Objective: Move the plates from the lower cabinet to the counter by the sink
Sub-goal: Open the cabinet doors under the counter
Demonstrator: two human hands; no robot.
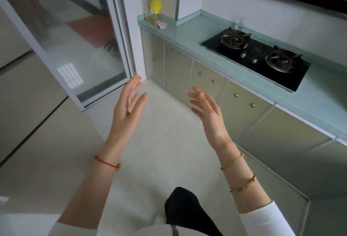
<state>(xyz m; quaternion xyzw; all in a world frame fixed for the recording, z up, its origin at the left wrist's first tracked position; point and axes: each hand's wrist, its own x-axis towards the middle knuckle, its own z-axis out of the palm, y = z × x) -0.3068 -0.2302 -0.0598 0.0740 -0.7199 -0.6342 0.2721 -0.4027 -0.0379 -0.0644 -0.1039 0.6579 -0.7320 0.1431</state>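
Note:
My left hand (129, 104) and my right hand (206, 111) are raised in front of me over the floor, palms facing each other, fingers straight and spread, holding nothing. The lower cabinets (242, 109) run under the pale green counter (187, 34) to the right; all their doors are closed, with small round knobs. My right hand is just in front of the knobbed doors without touching them. No plates and no sink are in view.
A black two-burner gas hob (259, 57) is set into the counter. An oil bottle (155, 0) and a small crumpled wrapper (161, 24) sit at the counter's far end. A glass sliding door (75, 47) stands to the left. Pale floor tiles lie below.

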